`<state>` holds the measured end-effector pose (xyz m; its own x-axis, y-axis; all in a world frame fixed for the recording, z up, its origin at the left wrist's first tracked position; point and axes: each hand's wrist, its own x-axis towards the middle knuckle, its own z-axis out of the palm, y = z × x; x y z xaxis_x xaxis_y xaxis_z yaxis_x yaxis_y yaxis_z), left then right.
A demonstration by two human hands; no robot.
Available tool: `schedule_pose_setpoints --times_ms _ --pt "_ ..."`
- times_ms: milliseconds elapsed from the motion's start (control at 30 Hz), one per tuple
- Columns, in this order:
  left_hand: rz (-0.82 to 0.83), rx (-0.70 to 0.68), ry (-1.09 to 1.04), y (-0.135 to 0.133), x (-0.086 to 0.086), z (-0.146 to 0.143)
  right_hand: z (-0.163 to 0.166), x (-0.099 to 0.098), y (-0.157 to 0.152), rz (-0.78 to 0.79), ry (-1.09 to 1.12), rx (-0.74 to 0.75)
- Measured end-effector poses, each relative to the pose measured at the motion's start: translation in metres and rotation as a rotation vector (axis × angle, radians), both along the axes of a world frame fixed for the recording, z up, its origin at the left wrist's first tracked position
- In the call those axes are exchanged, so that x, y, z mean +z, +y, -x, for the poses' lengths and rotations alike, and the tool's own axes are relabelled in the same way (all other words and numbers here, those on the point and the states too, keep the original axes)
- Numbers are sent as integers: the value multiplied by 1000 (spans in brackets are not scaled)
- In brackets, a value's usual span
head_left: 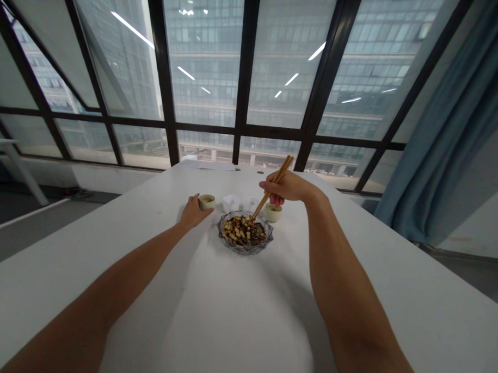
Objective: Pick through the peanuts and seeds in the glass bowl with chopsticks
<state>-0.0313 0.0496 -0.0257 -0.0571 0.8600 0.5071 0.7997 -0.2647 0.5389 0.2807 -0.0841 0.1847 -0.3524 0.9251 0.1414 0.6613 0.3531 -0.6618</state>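
Note:
A glass bowl point(223, 234) holding a mix of pale and dark bits sits in the middle of the white table point(237, 317). My right hand point(285, 188) grips a pair of wooden chopsticks point(281, 171) above the bowl's right side, with their tips down in the mix. My left hand point(193, 211) rests on the table left of the bowl, its fingers curled round a small beige cup point(207, 201). A second small beige cup point(273, 212) stands just under my right hand.
Two small white cups or boxes point(230, 203) stand behind the bowl. Large black-framed windows point(238, 110) rise beyond the table's far edge. A blue curtain point(451, 141) hangs at the right, and another white table point(2, 146) stands far left.

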Motion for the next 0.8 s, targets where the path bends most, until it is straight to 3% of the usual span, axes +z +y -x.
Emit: schedule_pose_setpoints --times_ms 300,600,800 --pt "-18 -6 -28 -1 2 -1 -3 -7 8 77 -46 27" --pt "-175 -114 52 -12 9 -4 -2 -3 7 -177 91 16" --pt "-214 -175 87 -17 12 -5 0 -2 4 -190 47 -9"
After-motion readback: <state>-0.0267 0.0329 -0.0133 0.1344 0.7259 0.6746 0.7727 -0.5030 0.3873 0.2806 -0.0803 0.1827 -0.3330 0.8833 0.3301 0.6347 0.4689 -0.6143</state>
